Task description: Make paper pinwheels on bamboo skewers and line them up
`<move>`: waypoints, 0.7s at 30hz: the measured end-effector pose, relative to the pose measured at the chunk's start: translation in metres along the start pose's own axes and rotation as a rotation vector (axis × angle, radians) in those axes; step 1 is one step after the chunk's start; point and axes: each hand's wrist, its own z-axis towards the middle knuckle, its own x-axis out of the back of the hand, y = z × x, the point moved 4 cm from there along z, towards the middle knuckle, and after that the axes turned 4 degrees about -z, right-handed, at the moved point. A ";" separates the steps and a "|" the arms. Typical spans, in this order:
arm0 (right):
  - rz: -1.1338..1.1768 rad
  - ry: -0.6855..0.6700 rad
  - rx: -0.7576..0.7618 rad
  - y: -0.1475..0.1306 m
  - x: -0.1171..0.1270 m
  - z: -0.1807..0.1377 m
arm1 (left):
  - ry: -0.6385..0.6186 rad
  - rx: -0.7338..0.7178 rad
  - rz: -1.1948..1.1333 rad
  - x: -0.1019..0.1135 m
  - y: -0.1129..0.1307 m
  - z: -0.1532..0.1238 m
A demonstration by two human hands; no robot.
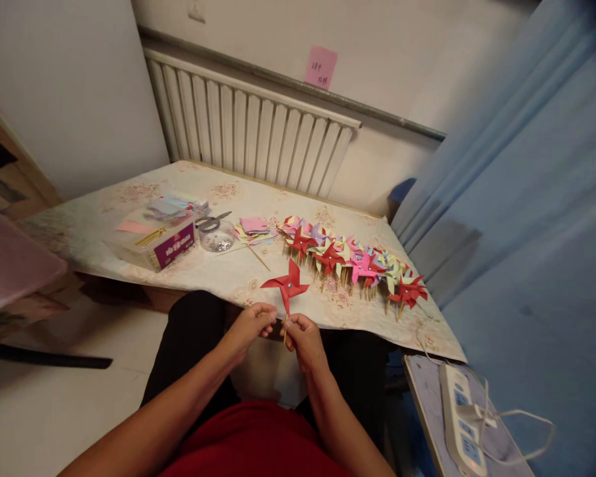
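Observation:
A red paper pinwheel (287,286) on a thin wooden stick stands upright just in front of the table's near edge. My right hand (304,339) is closed round the stick below the wheel. My left hand (252,326) is pinched shut right beside it, fingertips at the stick's lower part; what they grip is hidden. Both hands hover over my lap, below the flower-patterned tablecloth (129,199).
A long row of finished pinwheels (350,258) in several colours lies on the right of the table. To the left are cut paper squares (255,228), a loose stick (258,257), scissors (213,219), a small clear dish (216,238) and a box (166,242). A power strip (459,417) lies lower right.

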 end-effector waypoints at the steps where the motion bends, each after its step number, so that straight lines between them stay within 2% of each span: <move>1: 0.008 0.005 0.003 0.000 0.000 0.001 | -0.038 0.024 0.009 -0.005 -0.007 -0.002; 4: 0.020 0.045 0.001 0.003 0.003 0.002 | -0.112 0.049 0.014 -0.017 -0.018 -0.008; 9: 0.052 0.112 -0.032 0.005 0.006 0.002 | -0.115 0.054 -0.013 -0.025 -0.018 -0.013; 21: 0.109 0.053 -0.052 0.007 -0.002 0.000 | -0.133 -0.018 -0.008 -0.020 -0.024 -0.007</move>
